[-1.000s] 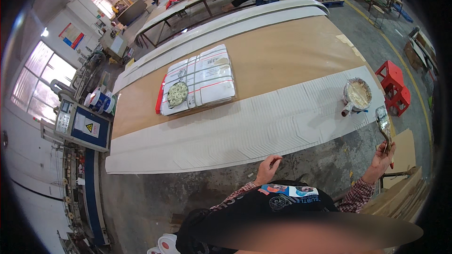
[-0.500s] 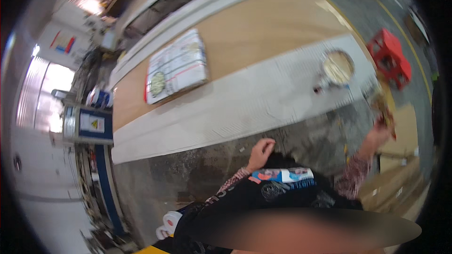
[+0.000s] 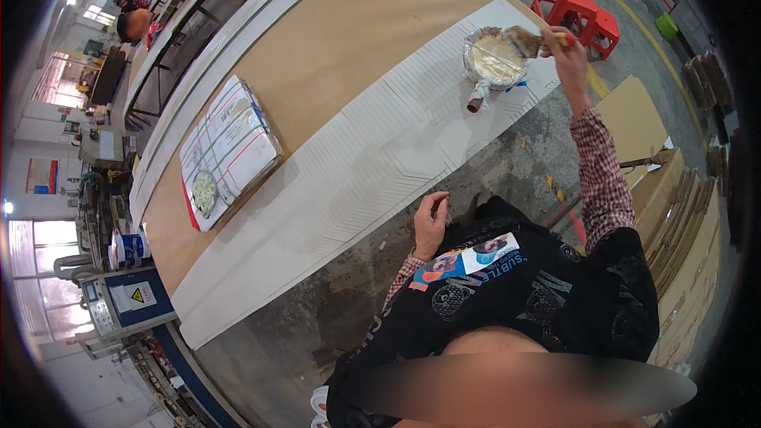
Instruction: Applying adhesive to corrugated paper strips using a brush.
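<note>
In my right hand (image 3: 564,51) is a wide paste brush (image 3: 523,41), its bristles over the rim of a round pan (image 3: 474,71). A creamy off-white paste (image 3: 493,62) fills the pan, whose sides look wrapped in crinkled clear film; its short handle points toward me. The pan stands on a long white ribbed sheet (image 3: 357,166) along the near side of the table. My left hand (image 3: 430,226) hovers close to my body, just off the table's near edge, fingers curled in with nothing visible in them.
A strapped stack of printed white sheets (image 3: 230,150) lies at the table's left on brown board (image 3: 317,55). Red stools (image 3: 567,1) stand beyond the right end. Flattened cardboard (image 3: 682,230) leans at my right; a blue-and-white machine (image 3: 127,301) is at far left. Another person (image 3: 135,25) is in the background.
My right hand has swung up and forward from my right side, bringing the brush to the pan. My left hand stays near my body. The whole view has turned and shifted.
</note>
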### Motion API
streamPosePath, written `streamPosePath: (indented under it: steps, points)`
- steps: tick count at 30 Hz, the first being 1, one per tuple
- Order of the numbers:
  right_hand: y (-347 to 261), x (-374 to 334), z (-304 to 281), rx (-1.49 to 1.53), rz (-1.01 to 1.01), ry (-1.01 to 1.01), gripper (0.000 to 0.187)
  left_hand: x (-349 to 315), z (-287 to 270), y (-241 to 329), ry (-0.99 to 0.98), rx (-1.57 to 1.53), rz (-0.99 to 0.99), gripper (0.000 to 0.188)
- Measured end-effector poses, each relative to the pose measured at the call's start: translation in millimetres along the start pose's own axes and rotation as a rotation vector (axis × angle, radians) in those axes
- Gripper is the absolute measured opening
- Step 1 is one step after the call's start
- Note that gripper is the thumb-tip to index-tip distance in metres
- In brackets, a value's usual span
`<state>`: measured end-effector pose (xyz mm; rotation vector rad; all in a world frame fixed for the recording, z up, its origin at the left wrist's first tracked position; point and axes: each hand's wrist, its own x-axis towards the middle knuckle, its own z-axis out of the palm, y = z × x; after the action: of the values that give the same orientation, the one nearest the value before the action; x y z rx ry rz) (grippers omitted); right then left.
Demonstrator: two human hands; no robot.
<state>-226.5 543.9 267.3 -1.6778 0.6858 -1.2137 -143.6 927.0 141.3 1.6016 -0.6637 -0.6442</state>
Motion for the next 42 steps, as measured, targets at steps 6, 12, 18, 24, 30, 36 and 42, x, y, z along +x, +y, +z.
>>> streamPosePath:
  steps: [6,12,18,24,30,36,42]
  points:
    - [38,14,39,-0.393,-0.257,-0.164,0.016,19,10,-1,0.028,-0.049,-0.055,0.019]
    - [41,25,37,-0.245,-0.149,0.014,0.016,122,45,7,-0.027,0.309,0.076,0.062]
    - [46,32,-33,0.156,0.024,0.157,0.020,247,103,4,-0.253,0.428,-0.194,0.087]
    - [42,16,-103,0.193,0.087,0.273,0.019,270,127,-6,-0.495,0.195,-0.444,0.052]
    - [41,7,-132,0.133,0.125,0.373,0.021,266,122,-15,-0.369,0.304,-0.273,0.028]
    - [38,-4,-147,0.037,0.139,0.494,0.023,290,116,5,-0.503,0.244,-0.328,0.030]
    - [17,-3,-127,0.027,0.127,0.512,0.023,344,111,17,-0.656,0.333,-0.287,0.028]
